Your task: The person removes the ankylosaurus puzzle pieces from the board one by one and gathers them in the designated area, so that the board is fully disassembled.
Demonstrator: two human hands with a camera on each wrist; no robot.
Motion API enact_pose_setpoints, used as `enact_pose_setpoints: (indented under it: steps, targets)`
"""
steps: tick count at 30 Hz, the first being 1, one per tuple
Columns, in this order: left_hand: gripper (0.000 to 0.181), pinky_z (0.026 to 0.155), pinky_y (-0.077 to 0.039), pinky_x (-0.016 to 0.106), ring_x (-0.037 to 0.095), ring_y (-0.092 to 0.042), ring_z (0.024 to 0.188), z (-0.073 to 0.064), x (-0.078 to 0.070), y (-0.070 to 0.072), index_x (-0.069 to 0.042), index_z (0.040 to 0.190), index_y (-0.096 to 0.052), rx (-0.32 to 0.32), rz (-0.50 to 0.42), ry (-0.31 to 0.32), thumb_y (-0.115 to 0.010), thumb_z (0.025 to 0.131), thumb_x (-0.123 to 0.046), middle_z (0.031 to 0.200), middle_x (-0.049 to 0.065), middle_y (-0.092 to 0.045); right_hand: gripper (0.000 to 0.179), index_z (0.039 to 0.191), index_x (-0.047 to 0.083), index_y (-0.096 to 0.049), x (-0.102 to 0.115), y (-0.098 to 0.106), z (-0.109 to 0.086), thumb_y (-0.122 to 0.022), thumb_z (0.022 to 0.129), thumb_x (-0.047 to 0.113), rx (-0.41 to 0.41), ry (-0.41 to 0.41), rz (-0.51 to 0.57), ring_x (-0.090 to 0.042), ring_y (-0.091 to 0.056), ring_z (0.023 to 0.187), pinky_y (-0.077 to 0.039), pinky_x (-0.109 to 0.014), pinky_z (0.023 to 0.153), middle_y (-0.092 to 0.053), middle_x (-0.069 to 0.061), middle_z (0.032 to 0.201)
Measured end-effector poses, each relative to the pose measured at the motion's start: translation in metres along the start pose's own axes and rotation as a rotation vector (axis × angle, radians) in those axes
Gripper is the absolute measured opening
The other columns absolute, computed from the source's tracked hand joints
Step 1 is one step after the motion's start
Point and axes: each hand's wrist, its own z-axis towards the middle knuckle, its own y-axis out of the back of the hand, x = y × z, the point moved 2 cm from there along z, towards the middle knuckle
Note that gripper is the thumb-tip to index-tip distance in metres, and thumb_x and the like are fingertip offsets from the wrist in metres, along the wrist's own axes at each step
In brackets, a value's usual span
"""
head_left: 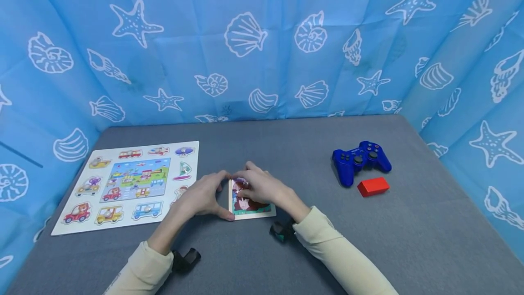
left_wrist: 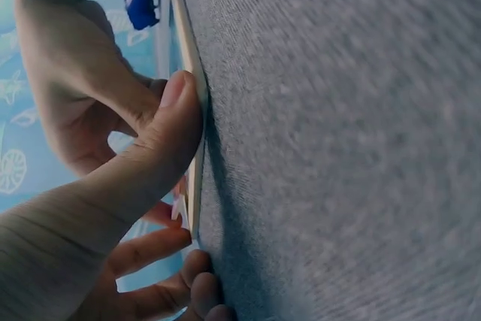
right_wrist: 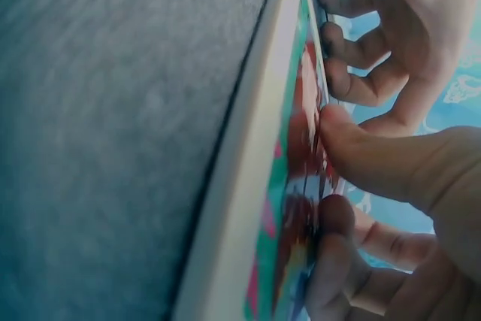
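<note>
A small wooden-framed jigsaw puzzle (head_left: 255, 215) with a picture of a red-haired figure lies on the grey table. My left hand (head_left: 205, 195) grips its left side, thumb at the near corner and fingers at the far one. In the left wrist view the left thumb (left_wrist: 179, 114) presses on the pale frame edge (left_wrist: 190, 50). My right hand (head_left: 262, 185) reaches over the picture, fingers bent, pinching a puzzle piece near the upper left. The right thumb (right_wrist: 376, 159) and fingertips meet at the picture surface (right_wrist: 297, 140); they mostly hide the piece.
Left of the hands lies a white peg puzzle board (head_left: 92, 226) with vehicle pieces. A blue game controller (head_left: 360, 160) and a red block (head_left: 373, 186) sit to the right. Behind the table (head_left: 311, 149) hangs a blue shell-print curtain (head_left: 278, 72).
</note>
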Motion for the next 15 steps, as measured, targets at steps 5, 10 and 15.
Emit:
enact_pose_setpoints:
  steps: [5, 10, 15]
  targets:
    - [0.094, 0.094, -0.053, 0.051, 0.029, -0.064, 0.111, 0.0021, 0.0007, -0.0002, -0.010, 0.140, -0.053, 0.012, 0.000, 0.010, -0.097, 0.064, -0.045, 0.118, 0.014, -0.067, 0.045, 0.140, 0.010, -0.062, 0.0032, -0.0005, -0.0010, -0.072, 0.097, 0.019, -0.013, 0.003, -0.022, -0.016, -0.050, 0.080, -0.040, -0.028, 0.070, -0.055, -0.010, 0.110]
    - [0.093, 0.093, -0.053, 0.051, 0.029, -0.064, 0.109, 0.0026, 0.0006, -0.0001, -0.010, 0.138, -0.053, 0.025, 0.014, 0.015, -0.097, 0.063, -0.046, 0.116, 0.013, -0.067, 0.043, 0.139, 0.009, -0.063, 0.0052, -0.0015, -0.0015, -0.071, 0.097, 0.017, -0.038, 0.011, -0.034, -0.016, -0.050, 0.081, -0.038, -0.031, 0.072, -0.056, -0.011, 0.111]
    - [0.093, 0.092, -0.053, 0.051, 0.029, -0.064, 0.108, 0.0029, 0.0009, -0.0001, -0.010, 0.136, -0.053, 0.029, 0.012, 0.015, -0.097, 0.063, -0.047, 0.115, 0.013, -0.066, 0.043, 0.139, 0.011, -0.063, 0.0054, -0.0022, -0.0011, -0.071, 0.096, 0.013, -0.049, 0.006, -0.032, -0.017, -0.051, 0.082, -0.041, -0.031, 0.072, -0.056, -0.010, 0.113]
